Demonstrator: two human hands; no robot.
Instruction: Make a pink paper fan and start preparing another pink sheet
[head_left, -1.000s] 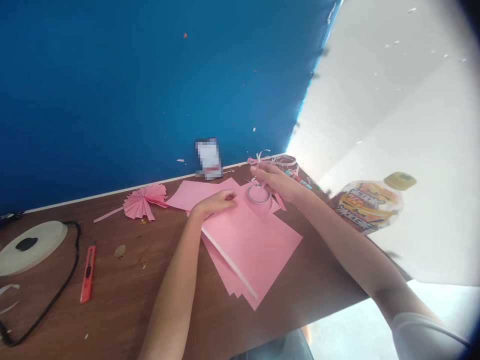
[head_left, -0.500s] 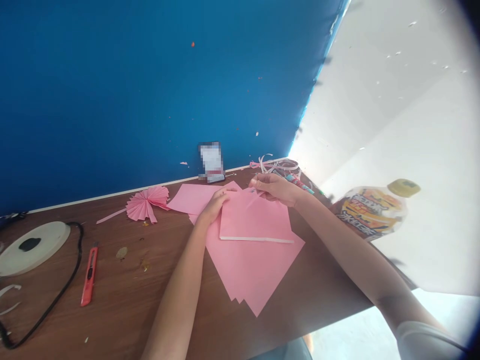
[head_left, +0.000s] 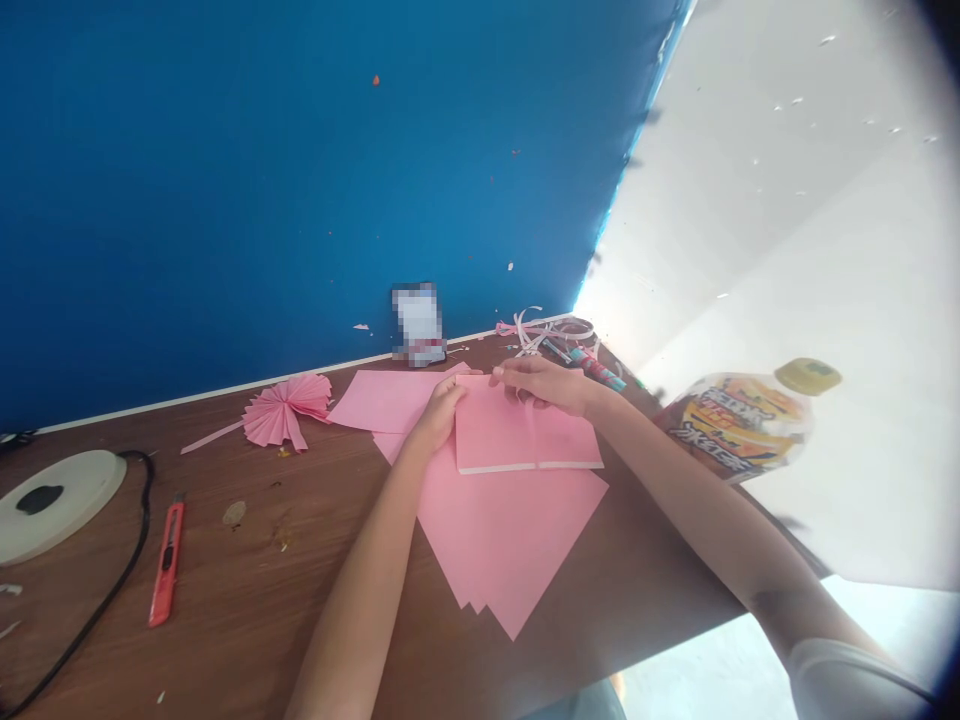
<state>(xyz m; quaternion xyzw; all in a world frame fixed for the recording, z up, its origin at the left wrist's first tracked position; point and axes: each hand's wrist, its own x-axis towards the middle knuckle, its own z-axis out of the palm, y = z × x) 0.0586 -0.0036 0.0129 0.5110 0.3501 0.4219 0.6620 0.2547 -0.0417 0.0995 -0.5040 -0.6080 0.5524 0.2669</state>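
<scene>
A pink paper sheet (head_left: 495,430) with a white strip along its near edge is raised slightly above a fanned stack of pink paper (head_left: 517,540). My left hand (head_left: 444,408) is closed on its left edge, thumb on top. At the far edge, my right hand (head_left: 546,382) has its fingertips curled against the same sheet. A faint narrow pink strip runs down from under the right fingers across the sheet; where its upper end lies is hidden. Another pink sheet (head_left: 382,395) lies behind my left hand.
On the left are a pleated pink paper fan (head_left: 281,412), a red box cutter (head_left: 166,565), a black cord (head_left: 139,545) and a pale round disc (head_left: 82,495). Paper strips (head_left: 551,328) and a glue stick (head_left: 598,370) lie at the back right, near a labelled bottle (head_left: 735,425).
The top sheet has shifted right, and its near edge has risen. My left hand has moved right onto its edge. My right fingers have come down to the sheet's far edge.
</scene>
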